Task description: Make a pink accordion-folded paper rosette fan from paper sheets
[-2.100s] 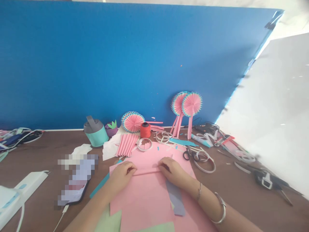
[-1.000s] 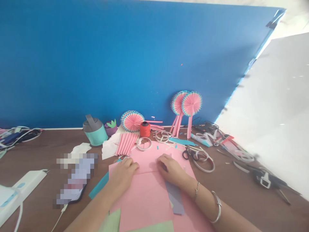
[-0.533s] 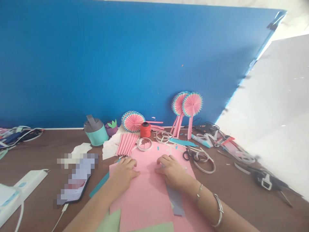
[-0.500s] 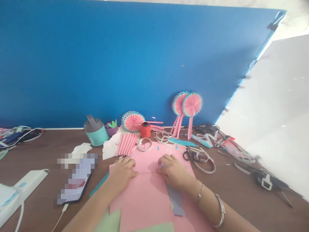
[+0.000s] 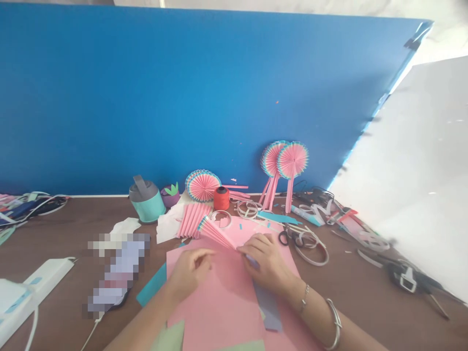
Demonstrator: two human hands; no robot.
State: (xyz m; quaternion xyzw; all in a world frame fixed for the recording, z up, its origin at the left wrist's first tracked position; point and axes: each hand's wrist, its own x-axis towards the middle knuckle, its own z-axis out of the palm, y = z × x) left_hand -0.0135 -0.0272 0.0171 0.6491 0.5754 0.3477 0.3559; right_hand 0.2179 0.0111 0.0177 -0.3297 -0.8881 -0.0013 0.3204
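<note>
– Blue panel [image 5: 204, 97] along the far side, brown table [image 5: 95, 209] up against it. What's on the work spot?
– Pink sheets [image 5: 223, 302], overlapping, near middle. Green paper [image 5: 166, 336] shows at their near left, blue paper [image 5: 151, 285] at left, purple strip [image 5: 269, 312] at right.
– Pleated paper [image 5: 218, 234] where?
– Over the far part of the pink sheets, slanted. Wide blue-edged end points far left, narrow end is at the right hand [image 5: 268, 265].
– Right hand status?
– Pinching that narrow end at the fingertips.
– Left hand [image 5: 190, 273]?
– Fingers half curled, over the pink sheets, near and left of the pleated paper, apart from it. Can't tell if it grips anything.
– Far row?
– Left to right: teal cup [image 5: 148, 207] with grey lid, purple pot [image 5: 170, 197], round fan [image 5: 203, 186], red spool [image 5: 221, 199], two fans with handles [image 5: 293, 160] standing by the blue panel.
– Anything closer?
– Folded pink piece [image 5: 190, 221] left of the pleated paper, scissors [image 5: 299, 240] just right of the right hand. Phone [image 5: 122, 273] and power strip [image 5: 40, 287] out left; phone screen is pixelated.
</note>
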